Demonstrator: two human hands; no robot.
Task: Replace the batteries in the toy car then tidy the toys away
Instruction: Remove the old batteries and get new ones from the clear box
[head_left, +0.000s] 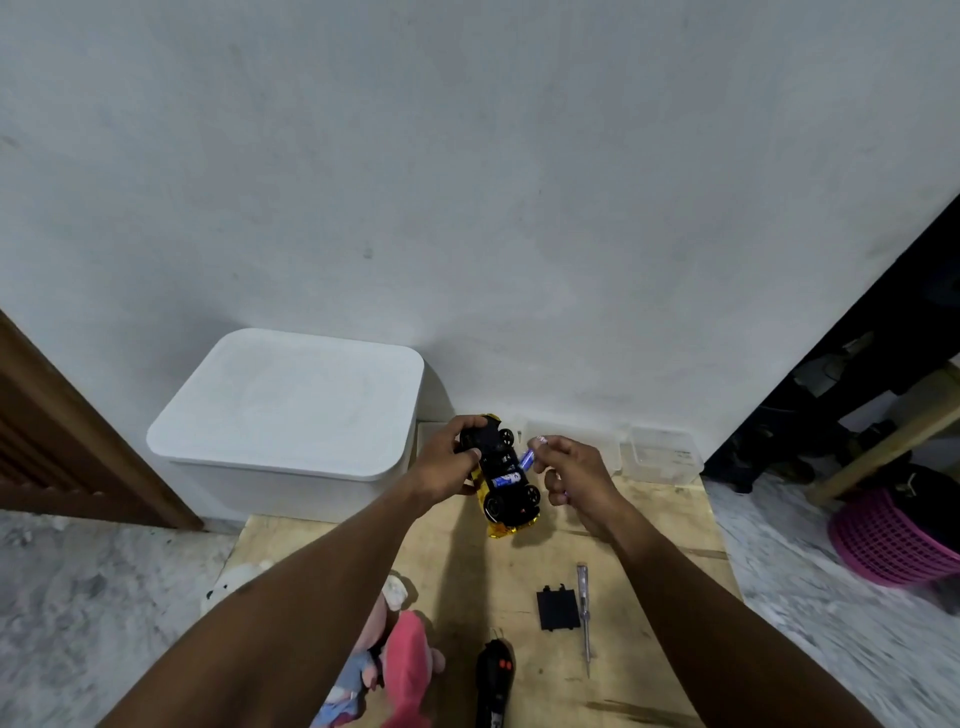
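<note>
Toy car (514, 512): I hold it upside down above the wooden board (665, 512), my left hand (447, 460) curled round its far end. Its long axis runs from me toward the wall. My right hand (571, 475), just right of the open bay, pinches a blue battery (527, 458) at the bay's edge. The body is yellow and the underside black. One seated battery (506, 479) lies crosswise.

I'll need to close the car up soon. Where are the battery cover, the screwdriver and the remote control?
battery cover (558, 609): head view, middle of the flat black plate.
screwdriver (583, 592): head view, on its clear handle.
remote control (493, 686): head view, black body below the red buttons.
</note>
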